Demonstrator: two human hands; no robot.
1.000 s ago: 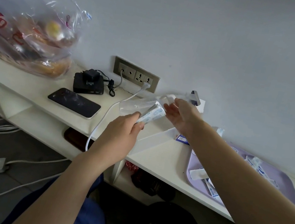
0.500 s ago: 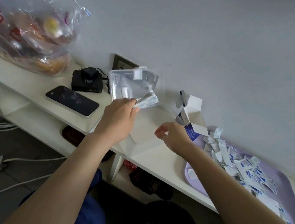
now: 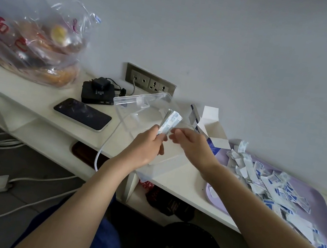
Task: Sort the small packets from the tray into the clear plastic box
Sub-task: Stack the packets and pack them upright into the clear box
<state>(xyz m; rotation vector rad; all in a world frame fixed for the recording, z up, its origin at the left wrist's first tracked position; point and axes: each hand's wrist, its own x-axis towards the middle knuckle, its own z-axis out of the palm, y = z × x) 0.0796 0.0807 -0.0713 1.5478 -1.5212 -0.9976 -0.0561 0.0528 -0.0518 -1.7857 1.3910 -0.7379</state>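
1. The left hand (image 3: 145, 146) pinches a small stack of packets (image 3: 170, 123) between thumb and curled fingers, over the clear plastic box (image 3: 143, 99); the box lies open on the white shelf (image 3: 39, 93).
2. The right hand (image 3: 193, 143) sits just beside the stack, fingers loosely curled, nothing visibly in it.
3. To the right, loose packets (image 3: 273, 187) are heaped on a lilac tray (image 3: 322, 208); an opened carton (image 3: 210, 123) stands between tray and box.
4. To the left lie a phone (image 3: 82, 114) and a bag of bread (image 3: 40, 47).

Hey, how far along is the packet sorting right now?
Barely begun: no packets show in the clear plastic box. In hand: the left hand holds a small stack of packets beside it, the right hand close by. Left: the big pile on the purple tray.
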